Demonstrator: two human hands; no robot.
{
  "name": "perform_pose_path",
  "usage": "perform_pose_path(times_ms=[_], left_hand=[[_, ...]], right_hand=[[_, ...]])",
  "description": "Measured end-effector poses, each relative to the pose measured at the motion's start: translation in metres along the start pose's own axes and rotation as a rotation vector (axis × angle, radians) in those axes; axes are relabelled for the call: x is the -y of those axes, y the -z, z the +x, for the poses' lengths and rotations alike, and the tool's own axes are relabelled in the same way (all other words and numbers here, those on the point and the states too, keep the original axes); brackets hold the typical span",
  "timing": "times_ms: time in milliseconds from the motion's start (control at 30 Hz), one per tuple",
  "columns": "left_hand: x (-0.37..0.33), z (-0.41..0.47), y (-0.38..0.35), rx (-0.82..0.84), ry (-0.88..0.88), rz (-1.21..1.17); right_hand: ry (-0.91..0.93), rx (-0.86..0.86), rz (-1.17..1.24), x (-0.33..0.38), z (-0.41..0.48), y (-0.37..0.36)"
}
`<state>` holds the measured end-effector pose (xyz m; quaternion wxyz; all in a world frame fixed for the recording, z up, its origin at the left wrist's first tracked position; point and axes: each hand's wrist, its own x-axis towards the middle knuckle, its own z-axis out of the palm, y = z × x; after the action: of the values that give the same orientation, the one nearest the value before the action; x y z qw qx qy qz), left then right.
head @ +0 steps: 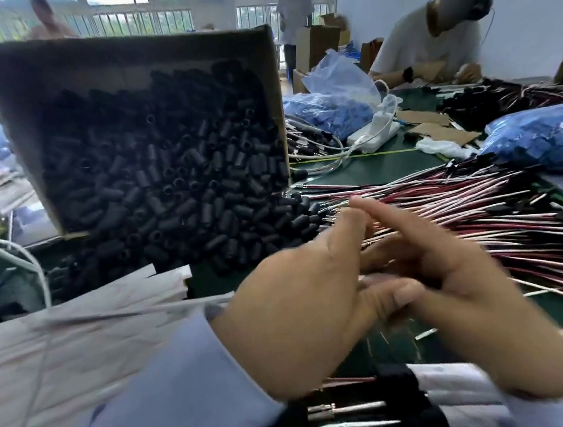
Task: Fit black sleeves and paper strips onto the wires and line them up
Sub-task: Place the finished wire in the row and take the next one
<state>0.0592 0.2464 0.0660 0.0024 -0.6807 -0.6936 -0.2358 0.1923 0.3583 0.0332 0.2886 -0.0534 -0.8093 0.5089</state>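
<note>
Wires (461, 203), red and white, fan out in a thick loose heap across the right side of the green table (372, 170), their bare ends pointing left towards the middle. Right in front of that heap, both hands meet at centre frame: the left hand (300, 314) comes in from the lower left with its forefinger stretched up and to the right, and the right hand (472, 315) crosses just beside it, forefinger also out straight, the other fingers folded under. It's all motion blur where the fingers overlap, so I cannot tell whether either hand is holding anything. Behind the left hand, black sleeves (166, 176) fill a tilted cardboard box (120, 56) and spill out of its open lower edge onto the table, reaching almost to the wire ends. Paper strips (94, 317) lie in a pale stack at lower left, partly under the left forearm. Along the bottom edge, between the two forearms, sits a row of wire ends with metal terminals (347, 410). Blue plastic bags (541, 140) rest at the far right, and another person (429, 44) sits across the table.
</note>
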Motion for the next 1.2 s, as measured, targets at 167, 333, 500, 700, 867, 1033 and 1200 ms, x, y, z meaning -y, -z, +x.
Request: perform_pose_path(times_ms=[167, 333, 500, 700, 867, 1033, 1200], left_hand=[[0.060, -0.004, 0.056, 0.299, 0.130, -0.031], [0.046, 0.009, 0.018, 0.409, 0.081, -0.447], [0.067, -0.004, 0.032, 0.370, 0.272, -0.603], [0.077, -0.022, 0.017, 0.799, 0.190, 0.185], [0.068, -0.016, -0.013, 0.769, 0.158, 0.266], [0.076, -0.014, 0.012, 0.397, 0.168, -0.469], [0.071, -0.012, 0.017, 0.224, 0.263, -1.182]], right_hand=[[-0.319, -0.386, -0.342, -0.003, -0.019, 0.092], [0.006, -0.166, -0.902, 0.000, 0.002, 0.012], [0.168, -0.106, -0.832, -0.003, 0.000, -0.006], [-0.009, -0.134, -0.646, -0.026, 0.005, 0.013], [0.033, -0.088, -0.530, -0.029, 0.004, 0.004], [0.084, -0.141, -0.455, -0.020, 0.000, 0.002], [0.138, -0.263, -0.334, -0.012, -0.004, 0.000]])
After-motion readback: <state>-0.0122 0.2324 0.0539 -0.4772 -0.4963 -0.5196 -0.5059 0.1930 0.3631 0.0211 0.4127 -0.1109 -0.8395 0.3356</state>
